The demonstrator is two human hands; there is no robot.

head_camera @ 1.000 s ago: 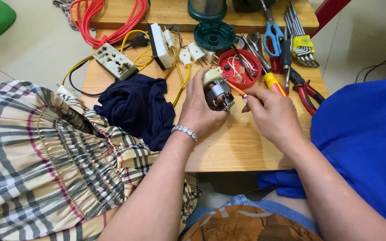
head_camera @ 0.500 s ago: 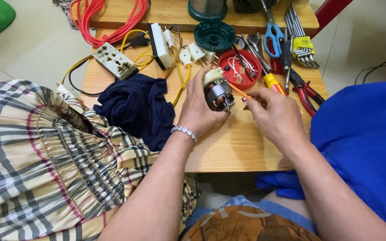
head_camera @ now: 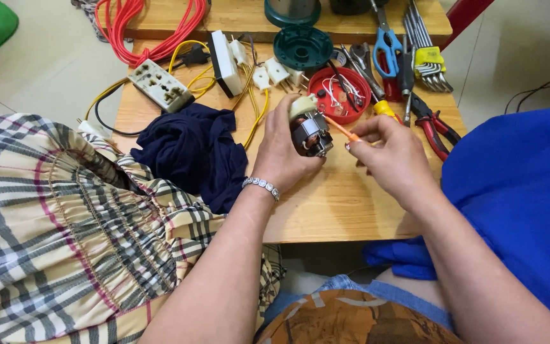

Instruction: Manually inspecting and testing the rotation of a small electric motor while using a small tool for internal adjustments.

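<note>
Looking down from the head camera, I find a good deal blocked: my left hand (head_camera: 282, 153) wraps the near side of the small electric motor (head_camera: 310, 130), so only its cream top, copper windings and metal frame show past the fingers, and the tip of the orange screwdriver (head_camera: 340, 129) disappears against the motor body, so I cannot tell what it touches. Its handle is buried in my right hand (head_camera: 386, 153). My left hand is closed around the motor, palm turned right, thumb up near the cream cap, a beaded bracelet (head_camera: 261, 186) at the wrist. My right hand pinches the screwdriver between thumb and forefingers, knuckles toward me, just right of the motor. The motor is held above the wooden table (head_camera: 326, 210), near its middle. Left of the motor lies a dark blue cloth (head_camera: 189, 153); behind it sit a red bowl (head_camera: 338, 95) of small parts and a green round lid (head_camera: 302, 46); red-handled pliers (head_camera: 437, 127) lie to its right near the table's edge. Bare tabletop shows on the near side of the motor, up to the front edge.
</note>
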